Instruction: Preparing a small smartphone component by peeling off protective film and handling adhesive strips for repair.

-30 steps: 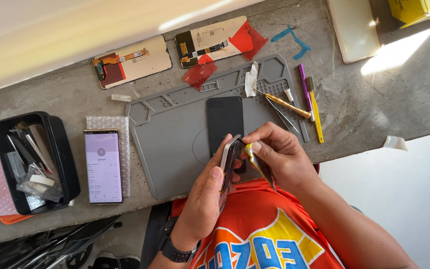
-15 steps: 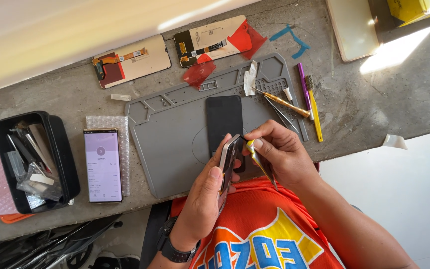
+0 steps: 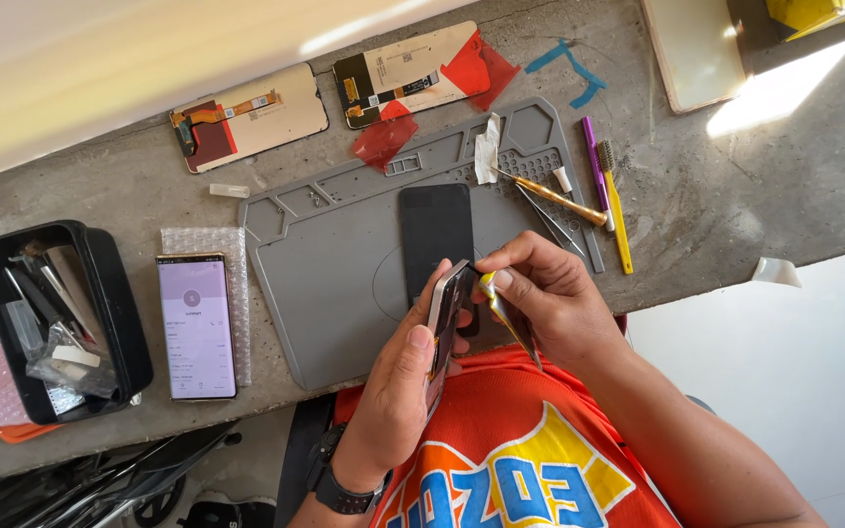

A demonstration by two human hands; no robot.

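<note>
nothing shifts since earlier. left hand clenched on phone frame, long axis upright; right hand, nearer the top edge, pinches yellow pick against it.

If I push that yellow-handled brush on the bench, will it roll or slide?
The yellow-handled brush looks slim and light, so a nudge would likely shift it easily. Its handle seems flattish, so it should slide rather than roll. The rough concrete bench probably slows it.
</note>
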